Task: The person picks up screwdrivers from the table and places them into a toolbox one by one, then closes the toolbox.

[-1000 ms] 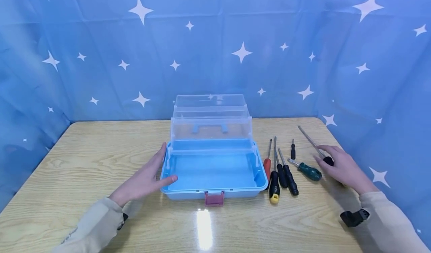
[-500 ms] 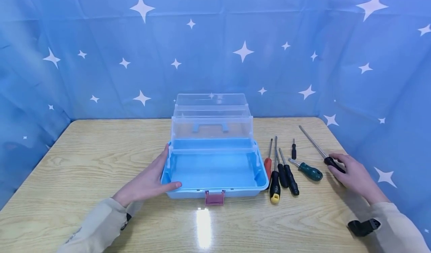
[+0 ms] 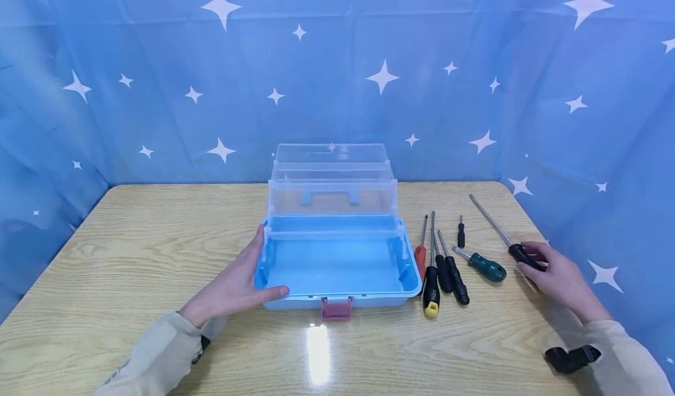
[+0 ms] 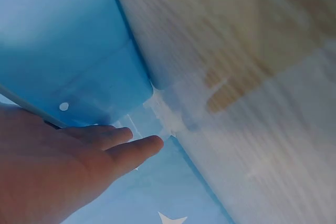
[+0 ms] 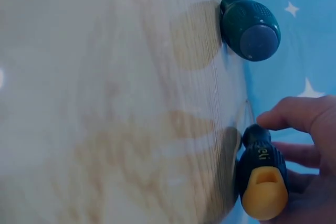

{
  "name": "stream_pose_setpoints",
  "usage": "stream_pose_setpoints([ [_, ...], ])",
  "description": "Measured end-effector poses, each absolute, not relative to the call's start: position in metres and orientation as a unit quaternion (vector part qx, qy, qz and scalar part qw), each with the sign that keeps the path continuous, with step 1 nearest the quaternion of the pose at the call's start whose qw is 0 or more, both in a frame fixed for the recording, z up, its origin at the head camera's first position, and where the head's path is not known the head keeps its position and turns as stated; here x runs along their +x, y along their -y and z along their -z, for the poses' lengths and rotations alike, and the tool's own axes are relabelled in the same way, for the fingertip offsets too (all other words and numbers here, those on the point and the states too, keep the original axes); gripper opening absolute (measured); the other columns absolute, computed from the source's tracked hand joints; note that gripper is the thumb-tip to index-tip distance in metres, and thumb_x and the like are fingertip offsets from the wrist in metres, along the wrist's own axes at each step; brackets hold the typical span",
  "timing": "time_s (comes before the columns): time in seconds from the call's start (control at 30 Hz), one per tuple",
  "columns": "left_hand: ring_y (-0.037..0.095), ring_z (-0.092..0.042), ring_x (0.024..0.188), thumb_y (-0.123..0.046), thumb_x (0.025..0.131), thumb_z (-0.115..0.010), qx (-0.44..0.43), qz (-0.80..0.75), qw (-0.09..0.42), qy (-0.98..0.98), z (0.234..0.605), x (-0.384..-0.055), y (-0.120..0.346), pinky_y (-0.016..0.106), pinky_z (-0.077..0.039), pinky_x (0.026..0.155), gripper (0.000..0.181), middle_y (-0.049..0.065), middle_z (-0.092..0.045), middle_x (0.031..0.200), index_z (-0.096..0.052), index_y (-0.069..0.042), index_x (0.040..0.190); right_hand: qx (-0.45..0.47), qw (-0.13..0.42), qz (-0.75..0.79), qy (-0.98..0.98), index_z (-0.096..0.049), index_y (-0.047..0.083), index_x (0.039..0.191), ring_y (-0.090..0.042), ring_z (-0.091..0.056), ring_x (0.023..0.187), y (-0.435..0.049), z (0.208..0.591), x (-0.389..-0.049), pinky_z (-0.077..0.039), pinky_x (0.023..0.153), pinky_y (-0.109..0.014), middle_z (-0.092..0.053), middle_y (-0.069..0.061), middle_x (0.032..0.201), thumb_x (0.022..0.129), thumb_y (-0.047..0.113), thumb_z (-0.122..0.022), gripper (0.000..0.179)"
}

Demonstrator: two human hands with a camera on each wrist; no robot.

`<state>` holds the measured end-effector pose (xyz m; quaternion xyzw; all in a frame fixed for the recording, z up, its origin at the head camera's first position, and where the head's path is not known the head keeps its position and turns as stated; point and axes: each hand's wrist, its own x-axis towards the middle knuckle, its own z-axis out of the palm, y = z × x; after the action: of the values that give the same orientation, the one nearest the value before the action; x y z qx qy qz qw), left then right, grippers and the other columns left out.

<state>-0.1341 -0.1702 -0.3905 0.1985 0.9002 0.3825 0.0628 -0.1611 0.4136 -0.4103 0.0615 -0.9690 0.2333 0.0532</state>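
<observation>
A blue plastic toolbox (image 3: 295, 304) stands with its transparent lid (image 3: 332, 202) raised. My left hand (image 3: 232, 284) rests against its left side, thumb stretched over the front rim. The left wrist view has the hand's straight fingers (image 4: 134, 153) beside the blue wall. At the table's right side, my right hand (image 3: 561, 284) grips a long screwdriver (image 3: 521, 255) by its black handle. From the right wrist, that handle's yellow end (image 5: 264, 192) faces the camera, with the thumb on one side and fingers behind. The shaft points away, toward the back.
Between box and right hand lie several screwdrivers: a red-handled one (image 3: 419, 258), a black one with a yellow end (image 3: 431, 290), black-handled ones (image 3: 456, 282), a tiny one (image 3: 461, 235) and a stubby green one (image 3: 487, 268). A starry blue curtain (image 3: 337, 79) borders the wooden table (image 3: 158, 238).
My right hand has shifted right and toward me along the long screwdriver, from near its shaft onto the handle, and its fingers now hold it. The left thumb slid slightly right on the rim.
</observation>
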Motion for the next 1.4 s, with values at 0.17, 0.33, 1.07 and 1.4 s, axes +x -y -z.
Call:
stream_pose_setpoints([
  [0.17, 0.045, -0.009, 0.141, -0.046, 0.081, -0.075, 0.197, -0.404, 0.074, -0.89, 0.3908, -0.1353, 0.1711, 0.063, -0.021, 0.106, 0.12, 0.023, 0.0, 0.158, 0.012, -0.003, 0.152, 0.038, 0.041, -0.244, 0.968, -0.045, -0.01, 0.13, -0.054, -0.05, 0.103, -0.4114, 0.4102, -0.1612, -0.04, 0.074, -0.054, -0.052, -0.038, 0.117, 0.092, 0.016, -0.065, 0.05],
  [0.33, 0.046, -0.012, 0.141, -0.041, 0.082, -0.076, 0.198, -0.432, 0.085, -0.876, 0.3911, -0.1366, 0.172, 0.064, -0.024, 0.104, 0.119, 0.021, -0.001, 0.159, 0.012, -0.005, 0.153, 0.017, 0.03, -0.251, 0.967, -0.043, -0.01, 0.131, -0.055, -0.047, 0.105, -0.4104, 0.411, -0.1618, -0.038, 0.077, -0.059, -0.05, -0.039, 0.12, 0.092, 0.018, -0.066, 0.053],
  [1.07, 0.043, -0.017, 0.14, -0.04, 0.08, -0.078, 0.201, -0.456, 0.112, -0.86, 0.39, -0.1381, 0.1735, 0.061, -0.028, 0.105, 0.121, 0.019, -0.003, 0.159, 0.012, -0.01, 0.153, 0.01, 0.039, -0.265, 0.963, -0.048, -0.012, 0.131, -0.054, -0.048, 0.104, -0.4114, 0.412, -0.1591, -0.04, 0.076, -0.051, -0.052, -0.04, 0.118, 0.094, 0.014, -0.064, 0.048],
  [1.4, 0.043, -0.016, 0.141, -0.039, 0.081, -0.078, 0.202, -0.462, 0.116, -0.856, 0.3906, -0.1381, 0.1753, 0.062, -0.027, 0.105, 0.12, 0.018, -0.002, 0.159, 0.013, -0.011, 0.153, 0.005, 0.035, -0.28, 0.959, -0.049, -0.012, 0.131, -0.054, -0.048, 0.106, -0.4107, 0.4049, -0.1561, -0.039, 0.076, -0.042, -0.053, -0.038, 0.121, 0.095, 0.016, -0.063, 0.048],
])
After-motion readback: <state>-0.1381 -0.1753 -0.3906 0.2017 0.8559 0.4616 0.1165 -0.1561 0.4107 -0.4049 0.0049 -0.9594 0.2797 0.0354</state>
